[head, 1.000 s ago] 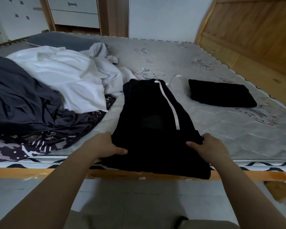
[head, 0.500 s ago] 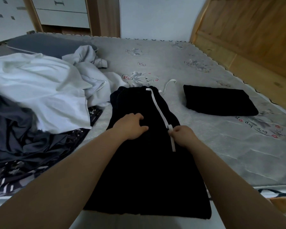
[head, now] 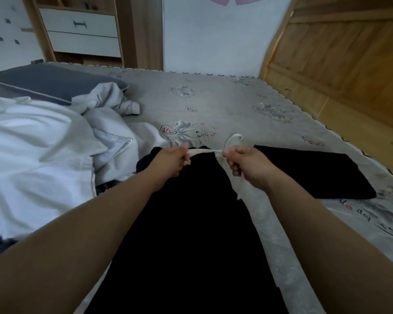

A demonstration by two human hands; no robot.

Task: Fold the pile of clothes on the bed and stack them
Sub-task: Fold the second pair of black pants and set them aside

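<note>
Left hand (head: 171,163): you are pinching one run of the white drawstring (head: 202,151), fingers curled around it, at the far end of the black trousers (head: 186,223).
Right hand (head: 247,163): you are clenching the other run of the drawstring; a loop is poking out beyond your knuckles and a loose tail is hanging below your palm.
Between the grips: the cord is stretching taut and flat from fist to fist.
Trousers: they are lying flat on the bed (head: 213,103), running from your grips back toward you between your forearms.
Handling: the cloth is looking soft, limp and light, so it is likely going to sag wherever you are not supporting it; the cord is thin and probably going to slide through the waistband if you are pulling hard.
Where to hold: for folding, you are better off gripping the waistband corners just beneath your fists, not the cord.
Folded black garment (head: 315,173): it is sitting just right of your right hand, likely the stack's base.
Unfolded pile (head: 43,150): white and grey clothes are heaped left of your left hand.
</note>
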